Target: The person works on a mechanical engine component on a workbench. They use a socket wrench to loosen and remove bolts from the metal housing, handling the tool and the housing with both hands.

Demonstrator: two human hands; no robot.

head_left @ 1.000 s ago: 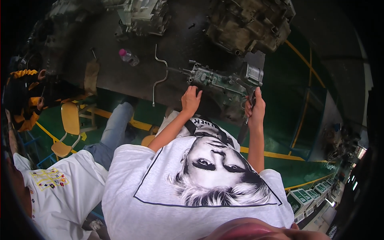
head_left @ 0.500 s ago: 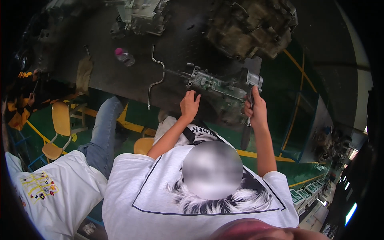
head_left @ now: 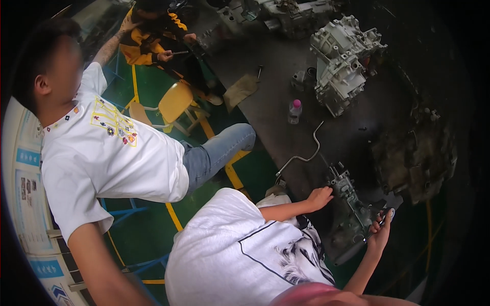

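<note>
My left hand (head_left: 320, 198) rests beside the upper end of a long, grimy metal gearbox casing (head_left: 351, 200), fingers stretched and seemingly empty. At the casing's lower end, my right hand (head_left: 378, 234) is closed around a slim metal hand tool (head_left: 383, 216) with a dark part. Its exact kind is hard to tell, as my fingers cover much of it. Left of the casing lies a bent metal speed brace (head_left: 305, 159) on the dark workbench (head_left: 275, 122).
A pale gearbox housing (head_left: 339, 64) stands farther back, a dark one (head_left: 416, 158) to the right. A clear bottle with a pink cap (head_left: 295, 113) and a brown cloth (head_left: 241, 92) lie on the bench. A person in white (head_left: 122, 153) stands left, near a yellow chair (head_left: 175, 103).
My view has swung left, bringing more of the person in white and the far bench into sight. My hands stay at the casing, the right one still gripping the tool.
</note>
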